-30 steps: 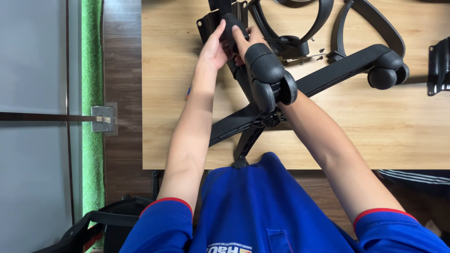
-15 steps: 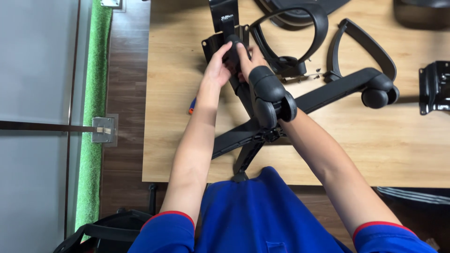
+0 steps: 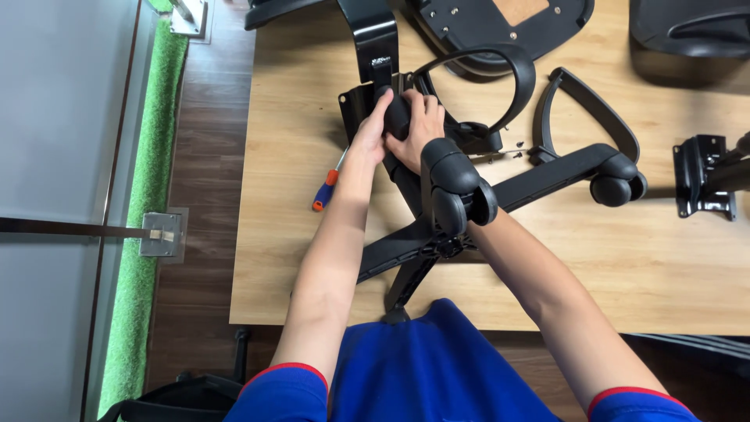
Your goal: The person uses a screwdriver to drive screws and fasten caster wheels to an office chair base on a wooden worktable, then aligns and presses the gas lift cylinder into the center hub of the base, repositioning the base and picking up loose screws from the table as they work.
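Head view. Left hand (image 3: 369, 131) and right hand (image 3: 418, 129) close together around a black caster (image 3: 396, 116) at the far arm tip of the black chair base (image 3: 539, 176), which lies on the wooden table (image 3: 297, 258). The caster sits between both palms, apparently gripped; fingers partly hidden. A screwdriver (image 3: 326, 184) lies just left.

Bright, even overhead light; soft shadows, sharp focus throughout.
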